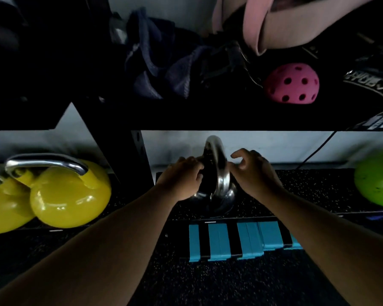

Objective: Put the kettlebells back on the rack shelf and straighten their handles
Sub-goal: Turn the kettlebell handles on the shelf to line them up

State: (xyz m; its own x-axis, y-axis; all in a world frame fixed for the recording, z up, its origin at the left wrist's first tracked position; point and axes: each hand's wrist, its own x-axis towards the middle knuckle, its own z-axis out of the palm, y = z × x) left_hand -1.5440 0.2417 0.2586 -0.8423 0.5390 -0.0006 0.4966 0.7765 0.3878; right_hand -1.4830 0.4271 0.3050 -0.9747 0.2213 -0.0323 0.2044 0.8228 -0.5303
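Observation:
A chrome kettlebell (221, 191) stands on the lower rack shelf (318, 195), its handle edge-on toward me. My left hand (181, 177) is closed against the left side of its handle. My right hand (252, 171) touches the handle's right side with its fingers curled and partly spread. Two yellow kettlebells (69, 195) sit in the bay to the left, the nearer one's steel handle running left to right. A green kettlebell (376, 180) sits at the far right of the shelf, cut off by the frame.
A black rack upright (139, 155) separates the two bays. The upper shelf holds a pink perforated ball (292, 83), dark cloth and straps. Blue tape strips (239, 241) mark the shelf's front edge. A black cable (314, 151) hangs behind.

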